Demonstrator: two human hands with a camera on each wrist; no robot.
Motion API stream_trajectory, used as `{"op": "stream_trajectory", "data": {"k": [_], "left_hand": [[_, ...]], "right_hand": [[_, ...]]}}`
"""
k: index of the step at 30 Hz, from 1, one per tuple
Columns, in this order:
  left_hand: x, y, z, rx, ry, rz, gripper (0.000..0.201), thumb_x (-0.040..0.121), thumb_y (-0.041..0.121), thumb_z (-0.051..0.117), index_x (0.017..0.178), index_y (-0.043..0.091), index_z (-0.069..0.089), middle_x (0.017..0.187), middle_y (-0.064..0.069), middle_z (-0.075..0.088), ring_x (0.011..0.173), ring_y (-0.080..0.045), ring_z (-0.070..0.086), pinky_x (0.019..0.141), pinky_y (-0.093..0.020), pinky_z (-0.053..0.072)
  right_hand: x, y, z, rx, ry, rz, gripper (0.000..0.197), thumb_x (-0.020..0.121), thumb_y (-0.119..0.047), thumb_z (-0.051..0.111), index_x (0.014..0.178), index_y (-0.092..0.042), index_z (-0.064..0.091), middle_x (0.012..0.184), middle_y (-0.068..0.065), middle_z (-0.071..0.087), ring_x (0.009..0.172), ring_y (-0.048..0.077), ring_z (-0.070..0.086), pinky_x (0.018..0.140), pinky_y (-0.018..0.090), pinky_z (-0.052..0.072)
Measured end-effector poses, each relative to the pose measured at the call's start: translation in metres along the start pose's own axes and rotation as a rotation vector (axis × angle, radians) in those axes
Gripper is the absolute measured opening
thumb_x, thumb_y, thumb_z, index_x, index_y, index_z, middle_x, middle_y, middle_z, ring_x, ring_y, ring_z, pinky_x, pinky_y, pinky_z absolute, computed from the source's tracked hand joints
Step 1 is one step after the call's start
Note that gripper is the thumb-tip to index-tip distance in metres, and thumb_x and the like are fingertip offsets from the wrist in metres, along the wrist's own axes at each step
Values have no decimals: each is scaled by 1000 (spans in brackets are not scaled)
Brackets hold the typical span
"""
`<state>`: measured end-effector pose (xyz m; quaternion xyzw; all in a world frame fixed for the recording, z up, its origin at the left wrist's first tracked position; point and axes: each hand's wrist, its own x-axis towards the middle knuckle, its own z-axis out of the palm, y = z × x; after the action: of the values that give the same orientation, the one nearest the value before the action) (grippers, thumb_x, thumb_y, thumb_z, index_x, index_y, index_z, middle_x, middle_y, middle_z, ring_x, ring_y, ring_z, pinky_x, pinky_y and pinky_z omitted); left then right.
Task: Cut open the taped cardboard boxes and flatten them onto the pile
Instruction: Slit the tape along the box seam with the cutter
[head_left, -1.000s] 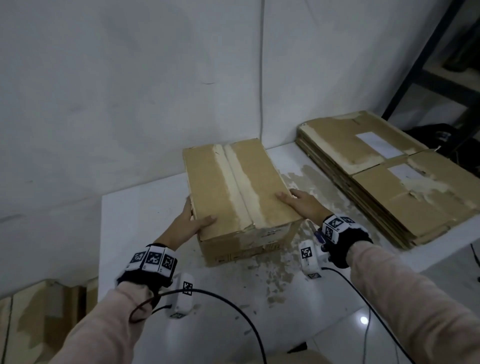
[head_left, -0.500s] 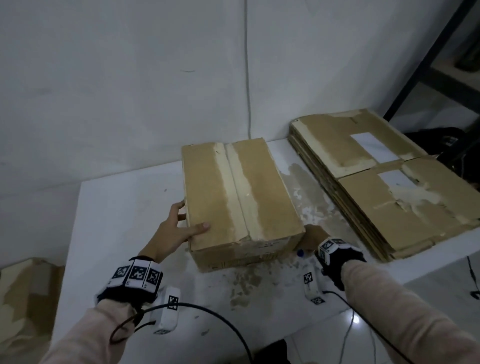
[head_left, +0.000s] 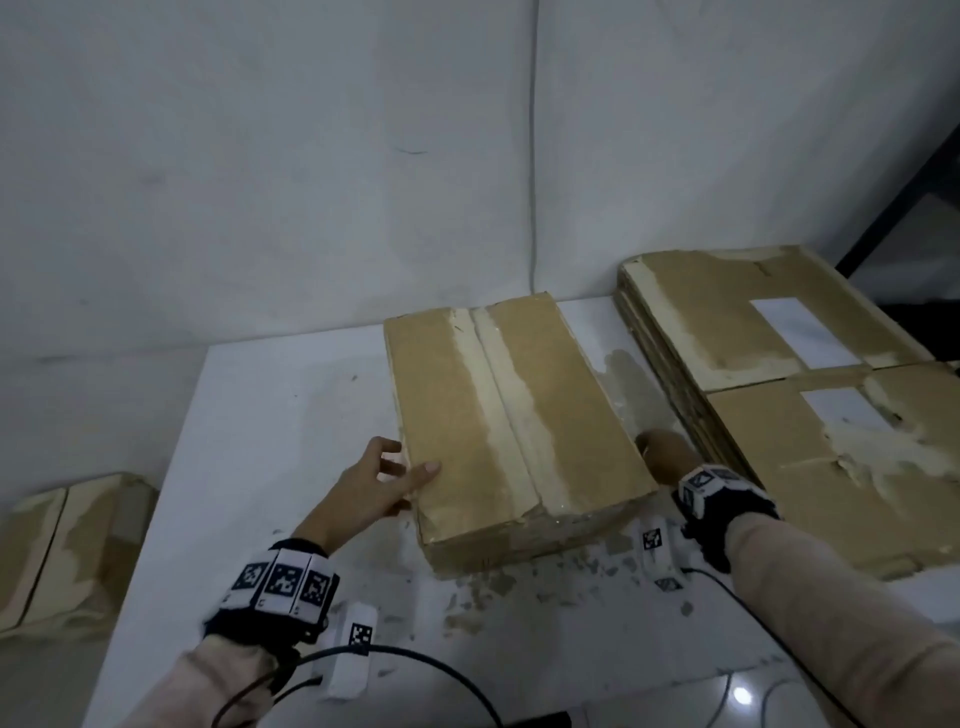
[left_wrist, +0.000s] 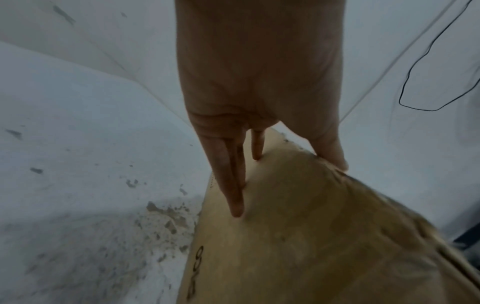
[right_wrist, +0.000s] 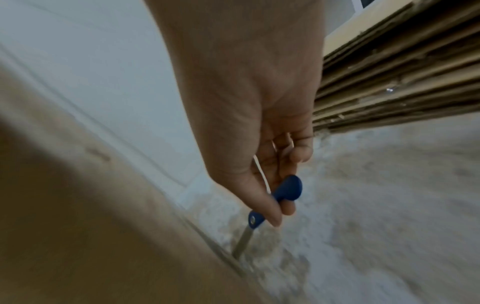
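1. Brown cardboard box (head_left: 511, 421) lies closed on the white table (head_left: 270, 415), its long axis running away from the person; a pale strip of torn paper and tape runs down the seam between its two top flaps; the near end faces the person, and some dark print shows on its side in the left wrist view, too blurred to read.
2. Left hand (head_left: 371, 486) rests against the box's near left corner; its fingers (left_wrist: 233, 185) are straight and lie flat on the box's side, while the thumb lies on the top face at the edge; nothing is clasped.
3. Right hand (head_left: 667, 457) is low at the box's right side, mostly hidden behind the box in the head view; the right wrist view shows its fingers curled round the blue handle of a pair of scissors (right_wrist: 275, 201); the metal blades point downward, and their tip meets the foot of the box's right wall where it stands on the table; whether the tip is in the cardboard I cannot tell.
4. Pile of flattened boxes (head_left: 810, 395) lies on the table just right of the right hand, apart from the box; two white labels show on its top sheets.
5. Table surface around the box's near end and right side is scuffed, with brownish patches.
6. Another cardboard box (head_left: 62, 551) sits lower down, beyond the table's left edge.
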<state>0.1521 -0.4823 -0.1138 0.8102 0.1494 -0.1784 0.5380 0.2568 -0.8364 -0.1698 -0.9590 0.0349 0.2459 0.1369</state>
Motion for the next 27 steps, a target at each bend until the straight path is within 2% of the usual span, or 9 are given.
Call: {"op": "stream_trajectory", "data": {"k": [2, 5, 9, 11, 14, 17, 20, 23, 27], "left_hand": [[8, 8, -8, 136, 59, 35, 69, 77, 63, 56, 128, 19, 43, 115, 0, 60, 89, -17, 66, 77, -32, 54], [28, 25, -22, 277, 154, 133, 63, 87, 55, 53, 134, 15, 40, 123, -3, 55, 92, -15, 59, 72, -27, 45], [61, 50, -34, 349, 179, 258, 61, 89, 48, 56, 135, 10, 39, 138, -10, 40, 114, -21, 50, 92, -33, 44], [77, 60, -38, 391, 184, 298, 67, 89, 45, 59, 141, 12, 32, 143, -11, 29, 127, -26, 43, 101, -35, 38], [101, 77, -37, 505, 198, 365, 73, 90, 45, 57, 147, 11, 27, 153, -8, 11, 137, -30, 30, 111, -37, 28], [121, 85, -25, 758, 62, 324, 76, 95, 53, 42, 152, 16, 10, 160, -5, -3, 145, -27, 11, 116, -38, 13], [129, 77, -13, 940, 10, 277, 76, 95, 59, 32, 153, 22, -1, 159, -6, -12, 146, -24, -11, 116, -47, -3], [130, 69, -13, 908, 40, 328, 74, 96, 57, 31, 153, 22, 0, 160, -6, -10, 146, -23, -11, 115, -49, -6], [129, 65, -14, 868, 81, 400, 72, 96, 55, 32, 153, 22, 4, 160, -5, -6, 146, -21, -10, 115, -46, -8]], "right_hand": [[4, -6, -23, -7, 38, -17, 8, 82, -2, 62, 81, 3, 68, 77, 15, 62, 74, 25, 59, 67, 29, 44], [9, -13, -63, -65, 85, 33, 14, 81, -7, 64, 85, 3, 72, 79, 15, 66, 70, 24, 59, 62, 29, 47], [2, -28, -117, 47, 261, 17, 6, 78, -3, 65, 74, 2, 68, 66, 13, 61, 63, 24, 56, 46, 23, 36], [-4, -42, -135, 181, 322, -28, 7, 75, 2, 65, 80, -2, 65, 66, 9, 60, 67, 24, 56, 48, 23, 36], [-10, -75, -147, 388, 280, -127, 14, 78, 4, 57, 79, -8, 49, 65, 10, 61, 58, 23, 54, 53, 27, 38], [-6, -112, -144, 522, 256, -191, 12, 88, -5, 43, 80, -14, 43, 68, 8, 51, 59, 21, 43, 55, 30, 33], [4, -149, -132, 454, 205, -249, 12, 96, -16, 40, 89, -11, 48, 79, 6, 50, 65, 18, 43, 55, 29, 30], [19, -183, -117, 317, 169, -338, 22, 98, -15, 39, 97, 1, 54, 96, 14, 56, 82, 23, 48, 64, 31, 31], [33, -215, -94, 211, 104, -324, 21, 102, -16, 32, 90, -7, 47, 98, 13, 57, 97, 28, 52, 73, 28, 30]]}}
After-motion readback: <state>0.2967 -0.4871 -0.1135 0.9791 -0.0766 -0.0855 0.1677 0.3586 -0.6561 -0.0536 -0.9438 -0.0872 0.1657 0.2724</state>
